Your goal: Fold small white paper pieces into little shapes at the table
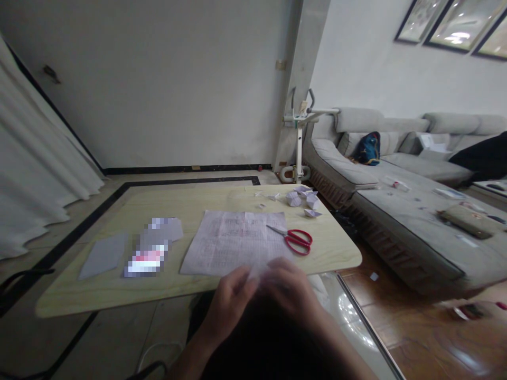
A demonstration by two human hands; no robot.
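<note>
Left hand (233,296) pinched a small white paper (256,273) over the near edge of the worktop (338,250); right hand (292,289) blurred beside it, grip indeterminate. Printed sheet (233,240) lay just beyond, scissors (289,235) overlapping its right edge. Farther back: paper scraps (274,197), folded paper pieces (293,199). Sofa (343,170) stood beyond, right.

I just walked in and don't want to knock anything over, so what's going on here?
A person at a table has both hands on what looks like a small piece of white paper: the left hand pinches it, while the right hand is too blurred to read. Just beyond lies a creased sheet, with red-handled scissors partly over its right edge. Folded paper shapes sit near the far right corner.
</note>
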